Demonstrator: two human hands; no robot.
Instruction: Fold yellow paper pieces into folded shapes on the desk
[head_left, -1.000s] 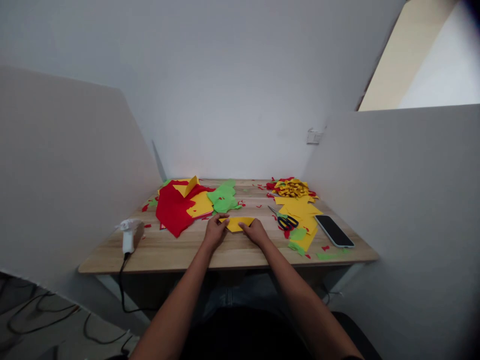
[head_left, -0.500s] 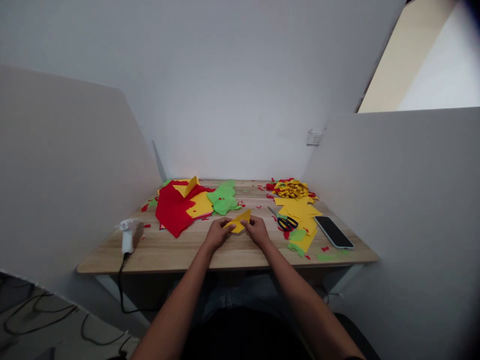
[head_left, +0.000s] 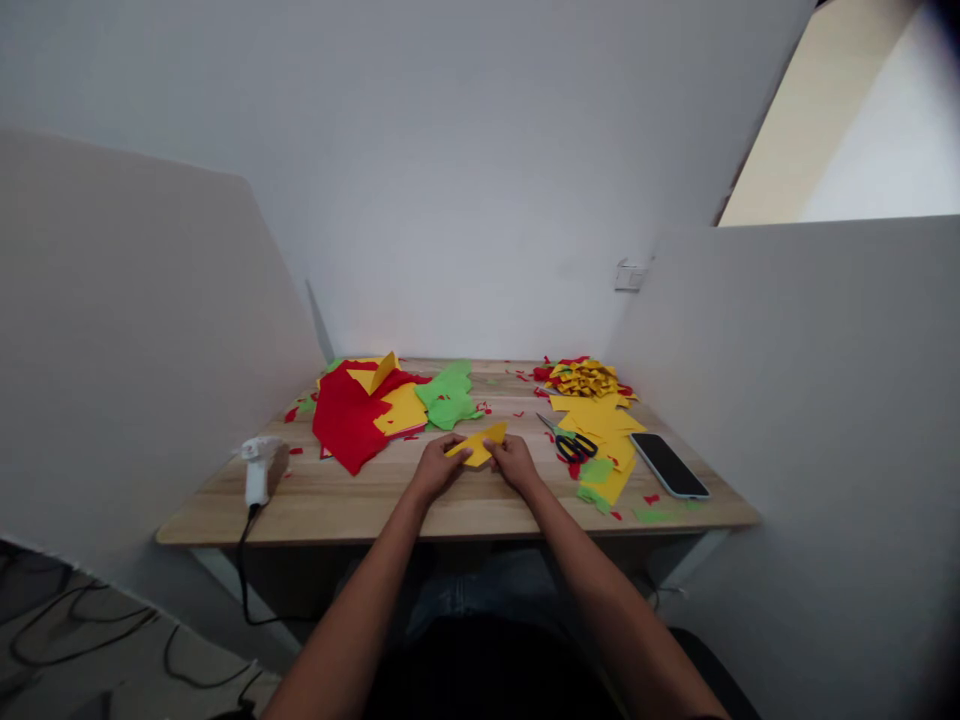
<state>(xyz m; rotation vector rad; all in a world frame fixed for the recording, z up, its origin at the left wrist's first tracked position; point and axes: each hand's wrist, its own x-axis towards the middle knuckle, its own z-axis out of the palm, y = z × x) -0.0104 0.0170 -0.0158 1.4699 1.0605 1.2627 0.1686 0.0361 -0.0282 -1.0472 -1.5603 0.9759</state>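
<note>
A folded piece of yellow paper (head_left: 478,447) is held between my two hands, just above the near part of the wooden table (head_left: 337,510). My left hand (head_left: 439,466) pinches its left end, with the thumb on the near side. At the right end, my right hand (head_left: 513,460) grips the paper between thumb and fingers. Right of my right hand lie scissors with black handles (head_left: 576,446), their blades pointing up and left. Beyond my hands rests a crumpled green sheet (head_left: 448,396).
Red paper (head_left: 346,420) and yellow sheets pile up at the left. On the right are yellow sheets (head_left: 596,418), a heap of yellow folded pieces (head_left: 583,378) and a phone (head_left: 670,466). A white corded tool (head_left: 256,475), likely a glue gun, stands at the left edge. Partitions flank the table.
The yellow paper lies slightly lower and flatter between my hands, its right tip shifted a little to the right. Both hands keep their hold; the other things stay in place.
</note>
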